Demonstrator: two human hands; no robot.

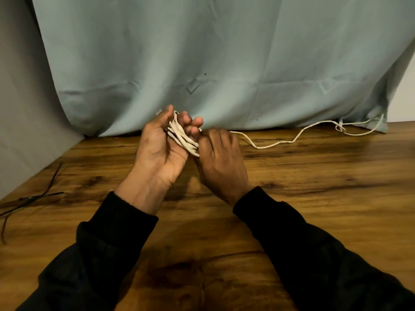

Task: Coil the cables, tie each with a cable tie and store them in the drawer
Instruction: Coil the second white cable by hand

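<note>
A white cable is wound in several loops across the palm and fingers of my left hand, which is raised palm-up above the wooden table and grips the coil. My right hand is right beside it, back toward the camera, fingers curled on the cable where it leaves the coil. The loose tail snakes right across the table to a small knot near the curtain's foot. No drawer is in view.
Thin dark cable ties lie on the table at the far left edge. A pale green curtain hangs behind the table, its hem touching the back edge. A grey wall stands at the left.
</note>
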